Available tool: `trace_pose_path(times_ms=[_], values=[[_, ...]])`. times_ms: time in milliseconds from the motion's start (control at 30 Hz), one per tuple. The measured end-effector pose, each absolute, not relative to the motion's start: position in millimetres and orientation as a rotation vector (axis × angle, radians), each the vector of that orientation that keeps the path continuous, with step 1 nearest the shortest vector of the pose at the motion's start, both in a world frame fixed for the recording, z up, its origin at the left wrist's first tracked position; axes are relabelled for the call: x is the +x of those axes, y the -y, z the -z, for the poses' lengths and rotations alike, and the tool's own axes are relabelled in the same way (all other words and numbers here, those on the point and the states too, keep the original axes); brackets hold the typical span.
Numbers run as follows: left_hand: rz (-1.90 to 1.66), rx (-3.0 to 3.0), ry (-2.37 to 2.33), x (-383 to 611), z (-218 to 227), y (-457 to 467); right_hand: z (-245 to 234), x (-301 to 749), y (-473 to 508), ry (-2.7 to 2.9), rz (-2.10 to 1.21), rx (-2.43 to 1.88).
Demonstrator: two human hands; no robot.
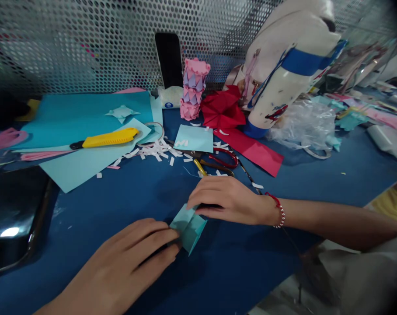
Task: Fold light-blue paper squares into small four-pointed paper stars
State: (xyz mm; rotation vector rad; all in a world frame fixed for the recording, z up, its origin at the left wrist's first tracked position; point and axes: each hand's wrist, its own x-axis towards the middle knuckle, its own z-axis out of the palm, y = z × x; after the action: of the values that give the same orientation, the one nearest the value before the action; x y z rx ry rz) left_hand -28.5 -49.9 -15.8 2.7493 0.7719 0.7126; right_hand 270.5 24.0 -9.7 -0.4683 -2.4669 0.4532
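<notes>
A small folded piece of light blue paper (188, 226) lies on the dark blue table (218, 271) in front of me. My left hand (133, 258) comes from the lower left, its fingertips pinched on the paper's left edge. My right hand (228, 199), with a red and white bead bracelet at the wrist, reaches in from the right and presses its fingers together on the paper's top edge. Both hands hold the same piece.
Scissors with red handles (218, 159) lie just beyond my right hand among white paper scraps. A yellow utility knife (105, 138) rests on light blue sheets at left. A pink paper tower (193, 89), red folded paper (223, 109), a phone (168, 59), a dark tablet (13, 214) stand around.
</notes>
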Motion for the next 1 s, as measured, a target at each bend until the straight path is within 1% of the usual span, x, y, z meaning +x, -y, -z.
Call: trace_pose_path(times_ms=[67,167,333,600,767,1000], values=[[-0.797,2.813,-0.748,-34,22,52,10,271,-25,2.466,-0.447,-0.452],[-0.771,2.891,-0.666,-39,26,53,11,272,-25,2.467,-0.438,-0.427],[-0.845,2.83,-0.747,-30,21,49,9,273,-23,2.445,-0.6,-0.572],[-0.706,2.953,-0.827,-11,0,26,9,272,-18,2.359,-0.701,-0.626],[-0.689,3.033,-0.763,-12,3,17,9,274,-16,2.334,-0.749,-0.648],[-0.713,2.977,-0.716,-11,7,17,11,276,-17,2.313,-0.763,-0.605]])
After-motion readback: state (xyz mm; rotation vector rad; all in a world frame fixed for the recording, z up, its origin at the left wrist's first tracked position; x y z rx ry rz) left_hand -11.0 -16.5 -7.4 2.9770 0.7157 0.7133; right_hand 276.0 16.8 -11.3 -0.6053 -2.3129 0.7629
